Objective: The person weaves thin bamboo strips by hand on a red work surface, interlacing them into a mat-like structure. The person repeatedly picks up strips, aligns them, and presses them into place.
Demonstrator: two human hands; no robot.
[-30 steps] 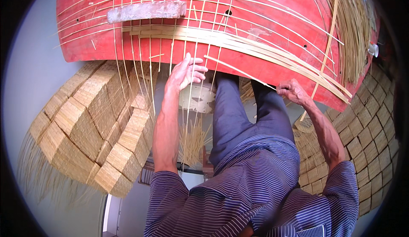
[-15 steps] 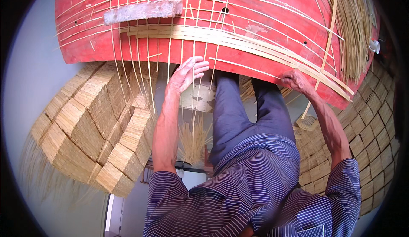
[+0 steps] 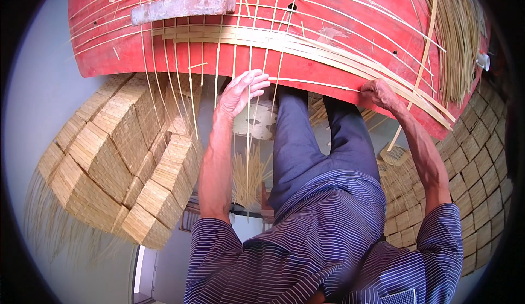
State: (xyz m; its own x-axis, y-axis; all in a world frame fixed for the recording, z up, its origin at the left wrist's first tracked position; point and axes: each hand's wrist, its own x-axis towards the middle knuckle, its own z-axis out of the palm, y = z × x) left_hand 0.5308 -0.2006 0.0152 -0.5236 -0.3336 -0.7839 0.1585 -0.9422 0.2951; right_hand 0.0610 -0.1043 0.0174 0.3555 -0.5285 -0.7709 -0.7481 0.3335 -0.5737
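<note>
My right hand [image 3: 380, 93] is closed in a pinch on the right end of a thin bamboo strip [image 3: 317, 83]. The strip runs leftward along the near edge of the red board [image 3: 322, 71], its far end by the fingertips of my left hand [image 3: 242, 92]. That left hand has its fingers stretched out, among long upright strips [image 3: 250, 134] that hang over the board's edge. On the board, crossing strips form an open lattice [image 3: 254, 17]. A stone-like bar [image 3: 183, 9] weighs it down, and a band of flat, wider strips [image 3: 246, 37] lies below the bar.
A bundle of thin strips [image 3: 456, 47] lies at the board's right, near a white cup [image 3: 482, 61]. Stacked woven pieces [image 3: 120, 156] stand at left, and a large woven surface [image 3: 465, 178] spreads at right. More upright strips [image 3: 249, 178] stand below the board.
The strip in my right hand has shifted slightly left, its free end now at my left fingertips. The view has tilted a little; both hands keep nearly the same pose.
</note>
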